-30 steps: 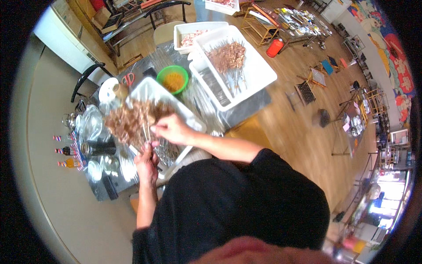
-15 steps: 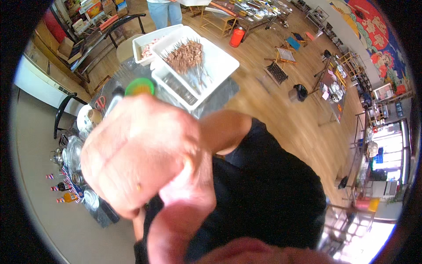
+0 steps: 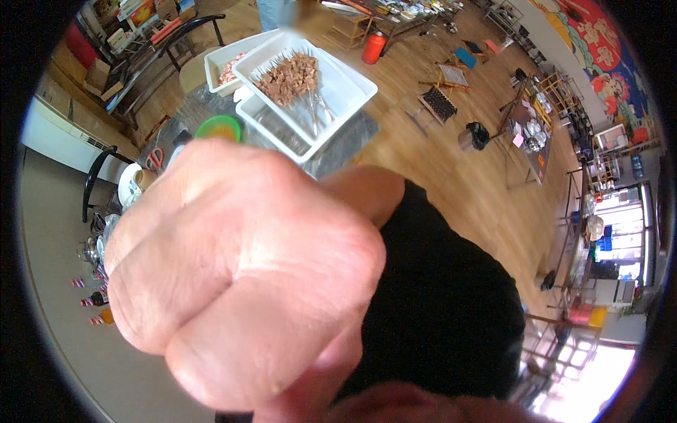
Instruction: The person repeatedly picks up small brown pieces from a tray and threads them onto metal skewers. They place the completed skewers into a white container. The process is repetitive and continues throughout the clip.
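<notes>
Very near the camera, my right hand [image 3: 247, 254] looms over the left and middle of the view. Its rounded, creased surface is toward me, and no separate fingers can be made out. Behind it, a bare arm comes out of the black sleeve on the right. More skin [image 3: 310, 391] shows beneath the hand, and I cannot tell whether it belongs to my left hand or arm. Beyond lie stacked white tubs [image 3: 356, 88], the top one holding skewers of brown meat [image 3: 289, 77]. Neither hand is seen touching them. A green-rimmed bowl [image 3: 220, 127] is partly hidden by the hand.
The tubs stand on a dark grey table [image 3: 352, 144], near red-handled scissors [image 3: 155, 156]. A black-framed chair [image 3: 190, 35] is beyond. On the wooden floor are a red canister [image 3: 374, 48], a folding stool [image 3: 438, 102] and a bin [image 3: 474, 135]. Another person's jeans [image 3: 268, 14] show at the top.
The near hand has grown larger and spread rightward in the picture, covering more of the table's left side. A blurred grey-brown shape has appeared above the tubs. The background has shifted slightly upward.
</notes>
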### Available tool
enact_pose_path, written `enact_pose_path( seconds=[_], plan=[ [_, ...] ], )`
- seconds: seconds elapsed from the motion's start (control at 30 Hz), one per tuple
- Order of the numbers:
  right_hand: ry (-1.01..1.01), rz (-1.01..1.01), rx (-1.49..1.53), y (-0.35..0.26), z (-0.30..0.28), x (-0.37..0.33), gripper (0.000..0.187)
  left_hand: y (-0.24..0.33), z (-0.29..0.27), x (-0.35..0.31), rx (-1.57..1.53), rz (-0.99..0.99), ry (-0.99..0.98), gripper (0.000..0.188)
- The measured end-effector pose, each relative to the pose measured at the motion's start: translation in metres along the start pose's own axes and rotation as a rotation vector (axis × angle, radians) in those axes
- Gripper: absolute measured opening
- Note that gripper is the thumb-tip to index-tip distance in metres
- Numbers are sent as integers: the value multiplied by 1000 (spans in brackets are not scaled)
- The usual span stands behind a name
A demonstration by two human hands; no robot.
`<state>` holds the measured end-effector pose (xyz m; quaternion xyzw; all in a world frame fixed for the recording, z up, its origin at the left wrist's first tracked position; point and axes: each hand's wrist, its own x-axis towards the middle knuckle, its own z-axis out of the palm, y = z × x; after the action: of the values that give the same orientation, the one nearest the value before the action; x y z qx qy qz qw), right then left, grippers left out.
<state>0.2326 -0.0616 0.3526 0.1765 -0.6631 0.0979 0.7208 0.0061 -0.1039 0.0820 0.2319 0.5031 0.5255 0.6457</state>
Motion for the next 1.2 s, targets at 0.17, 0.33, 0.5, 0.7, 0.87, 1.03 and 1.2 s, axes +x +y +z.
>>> enact_pose_path(
  seconds=[0.17,0.33,0.5,0.7,0.87,1.03,1.2],
  plan=[
    [-45,98,-178,-9,-14,4,50,-7,2,5,4,-9,-25,26],
    [81,409,-302,-10,-58,-30,23,16,-5,2,40,49,-31,24],
    [899,1196,-289,-2,-158,-114,22,7,-5,22,37,49,-157,28],
    [1013,1564,-427,-73,-154,-223,19,8,-13,42,96,55,-184,24],
    [1092,1626,-554,-128,-151,-241,21,0,-7,58,165,39,-260,25],
    [916,1656,-543,-128,-147,-234,24,10,17,46,62,61,-275,22],
    [535,1739,-617,-116,-126,-234,23,13,27,34,49,29,-283,21]
  ],
)
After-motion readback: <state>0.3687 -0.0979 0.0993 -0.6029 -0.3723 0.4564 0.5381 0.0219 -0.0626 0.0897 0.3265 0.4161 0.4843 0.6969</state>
